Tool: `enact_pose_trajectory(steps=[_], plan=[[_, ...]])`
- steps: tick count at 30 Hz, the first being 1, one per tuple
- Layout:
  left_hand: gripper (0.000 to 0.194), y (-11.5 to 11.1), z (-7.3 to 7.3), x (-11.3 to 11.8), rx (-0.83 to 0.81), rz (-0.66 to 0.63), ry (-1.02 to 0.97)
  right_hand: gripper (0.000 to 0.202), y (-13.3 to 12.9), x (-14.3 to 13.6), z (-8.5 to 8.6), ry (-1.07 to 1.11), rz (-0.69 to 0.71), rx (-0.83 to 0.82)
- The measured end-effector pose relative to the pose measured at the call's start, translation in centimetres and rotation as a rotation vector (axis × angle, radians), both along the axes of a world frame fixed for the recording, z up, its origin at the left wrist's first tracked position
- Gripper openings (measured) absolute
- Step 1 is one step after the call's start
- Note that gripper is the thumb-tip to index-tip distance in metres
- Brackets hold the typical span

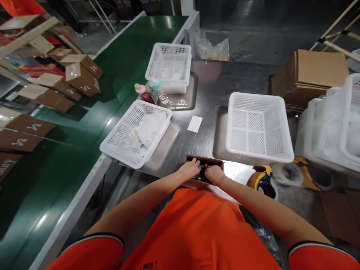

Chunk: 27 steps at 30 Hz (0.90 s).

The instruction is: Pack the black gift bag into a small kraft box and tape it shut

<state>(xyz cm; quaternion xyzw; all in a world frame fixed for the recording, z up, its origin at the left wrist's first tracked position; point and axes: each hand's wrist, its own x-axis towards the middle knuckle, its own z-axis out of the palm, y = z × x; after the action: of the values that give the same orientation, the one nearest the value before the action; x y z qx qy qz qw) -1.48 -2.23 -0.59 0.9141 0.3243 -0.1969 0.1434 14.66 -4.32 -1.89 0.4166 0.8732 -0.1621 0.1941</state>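
Note:
Close to my body at the table's near edge stands a small open cardboard box point(204, 159). My left hand point(192, 168) reaches into it from the left, with bent fingers over the dark contents. From the right, my right hand point(213, 174) dips in too, its fingers curled and partly hidden. Something dark with a small yellowish spot shows between the hands, too small to name. Both hands look closed, but what they grip is not clear. Beyond the box lies a white card point(194, 123) on the metal table point(208, 97).
White baskets holding clear plastic bags stand left point(112, 144) and at the back point(189, 60); another basket point(260, 155) is right. Two bottles point(157, 88) stand between the left ones. Tape dispensers point(260, 178) and stacked cardboard point(322, 69) are right. A green conveyor point(92, 150) carries boxes.

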Motion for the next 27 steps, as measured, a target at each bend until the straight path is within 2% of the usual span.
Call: enact_pose_trajectory(steps=[4, 6, 7, 9, 11, 12, 14, 16, 19, 21, 24, 27], plan=[[0.022, -0.4, 1.1, -1.4, 0.026, -0.021, -0.073, 0.028, -0.1, 1.4, 0.6, 0.114, -0.01, 0.058], [0.025, -0.8, 1.6, -2.9, 0.099, 0.035, -0.138, 0.022, -0.3, 2.4, 1.1, 0.2, -0.018, 0.094], [0.027, -1.0, 1.7, -3.6, 0.152, 0.126, -0.191, 0.023, -0.3, 2.9, 1.3, 0.244, -0.047, 0.127], [0.03, -1.5, 1.4, -4.8, 0.204, 0.428, -0.341, 0.03, -0.6, 4.0, 1.5, 0.307, -0.151, 0.221], [0.03, -1.9, 0.7, -5.1, 0.131, 0.744, -0.478, 0.033, -1.2, 5.0, 1.4, 0.378, -0.292, 0.344], [0.028, -2.2, 0.3, -5.0, 0.074, 0.83, -0.506, 0.031, -1.5, 5.4, 1.2, 0.439, -0.357, 0.412], [0.024, -2.8, 0.0, -4.4, 0.009, 0.847, -0.467, 0.023, -2.4, 5.9, 0.8, 0.581, -0.439, 0.521], [0.027, -3.5, 0.2, -3.6, 0.013, 0.763, -0.347, 0.015, -3.3, 5.9, 0.4, 0.683, -0.44, 0.556], [0.033, -4.5, 1.1, -2.6, 0.052, 0.716, -0.182, 0.02, -4.3, 5.0, 0.1, 0.638, -0.404, 0.495], [0.036, -4.6, 1.4, -2.3, 0.087, 0.717, -0.13, 0.026, -4.6, 4.3, -0.2, 0.596, -0.441, 0.499], [0.036, -4.0, 1.0, -2.4, 0.089, 0.74, -0.167, 0.029, -4.9, 3.8, -1.1, 0.613, -0.544, 0.559], [0.017, -2.8, -0.3, -2.8, 0.062, 0.839, -0.351, 0.034, -5.3, 3.7, -2.2, 0.681, -0.75, 0.58]])
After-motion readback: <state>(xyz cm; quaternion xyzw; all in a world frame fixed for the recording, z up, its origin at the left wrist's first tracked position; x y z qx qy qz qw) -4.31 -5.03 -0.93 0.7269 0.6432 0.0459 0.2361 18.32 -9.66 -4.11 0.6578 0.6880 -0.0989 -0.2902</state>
